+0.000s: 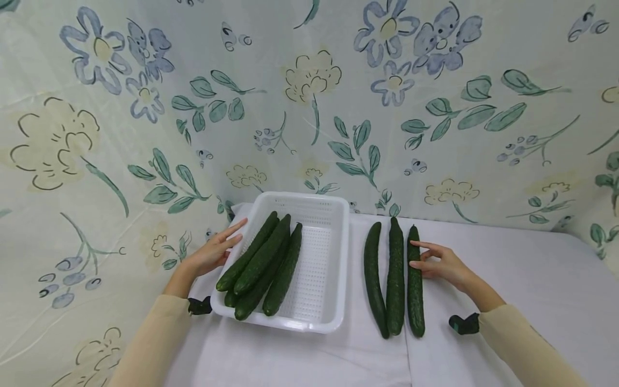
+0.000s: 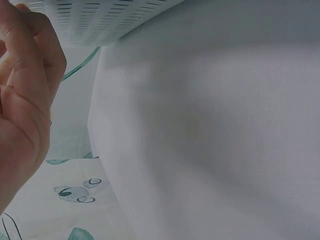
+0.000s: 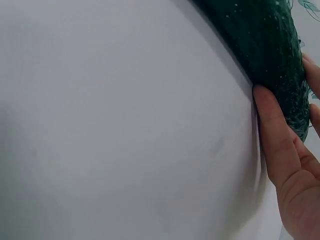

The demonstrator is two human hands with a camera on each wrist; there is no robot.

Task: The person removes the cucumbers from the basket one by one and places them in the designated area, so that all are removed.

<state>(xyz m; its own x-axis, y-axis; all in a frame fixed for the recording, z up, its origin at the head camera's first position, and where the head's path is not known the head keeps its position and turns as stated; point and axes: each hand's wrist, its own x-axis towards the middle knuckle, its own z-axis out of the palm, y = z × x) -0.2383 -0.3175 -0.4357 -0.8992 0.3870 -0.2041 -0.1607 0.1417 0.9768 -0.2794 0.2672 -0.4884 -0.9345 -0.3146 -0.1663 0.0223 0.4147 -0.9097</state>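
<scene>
A white perforated basket (image 1: 338,269) stands on the table with several dark green cucumbers (image 1: 263,263) lying side by side in its left half. My left hand (image 1: 215,250) rests with straight fingers on the basket's left rim; the left wrist view shows the hand (image 2: 25,100) beside the basket's (image 2: 100,20) slotted wall. To the right, three cucumbers lie parallel on the cloth. My right hand (image 1: 442,266) holds the rightmost cucumber (image 1: 415,290) where it lies. In the right wrist view the thumb (image 3: 280,145) presses this cucumber's (image 3: 260,40) side, with fingertips over its top.
A white cloth (image 1: 532,279) covers the table, and its left edge falls just beside the basket. A floral cloth (image 1: 309,107) hangs behind and to the left. The other two loose cucumbers (image 1: 374,279) (image 1: 395,274) lie between the basket and my right hand.
</scene>
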